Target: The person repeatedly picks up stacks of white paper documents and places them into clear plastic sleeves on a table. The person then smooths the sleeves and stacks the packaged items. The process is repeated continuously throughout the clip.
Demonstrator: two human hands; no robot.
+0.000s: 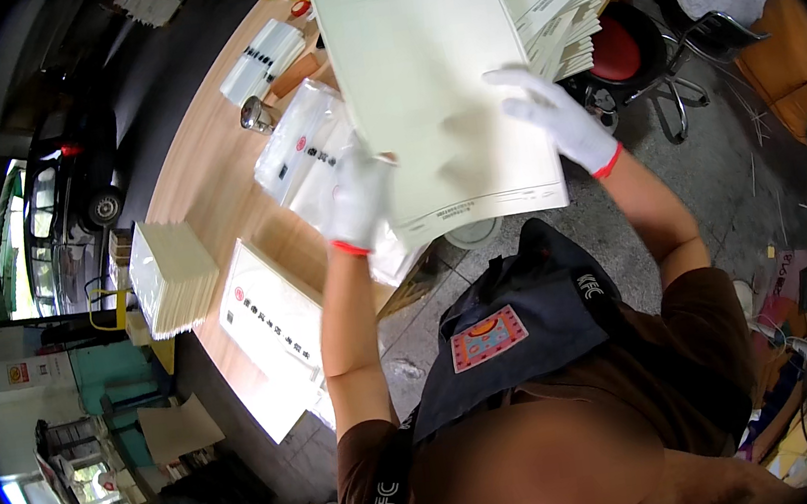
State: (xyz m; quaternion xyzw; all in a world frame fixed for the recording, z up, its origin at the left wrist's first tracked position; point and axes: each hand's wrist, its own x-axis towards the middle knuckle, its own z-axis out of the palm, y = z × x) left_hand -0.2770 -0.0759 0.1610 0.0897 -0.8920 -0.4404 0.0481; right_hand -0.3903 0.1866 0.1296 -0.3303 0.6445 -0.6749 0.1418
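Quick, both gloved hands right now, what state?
Left hand: at the left edge of the pale sheet; blurred, grip unclear.
Right hand: open over the sheet's right side; contact unclear.

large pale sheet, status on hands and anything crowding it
Left hand at left edge, grip unclear; right hand open at right edge. Pale sheet between them. Plastic-wrapped packets beside left hand.

Two gloved hands (564, 119) — one raised sheet (423, 78) — one red seat (614, 49).
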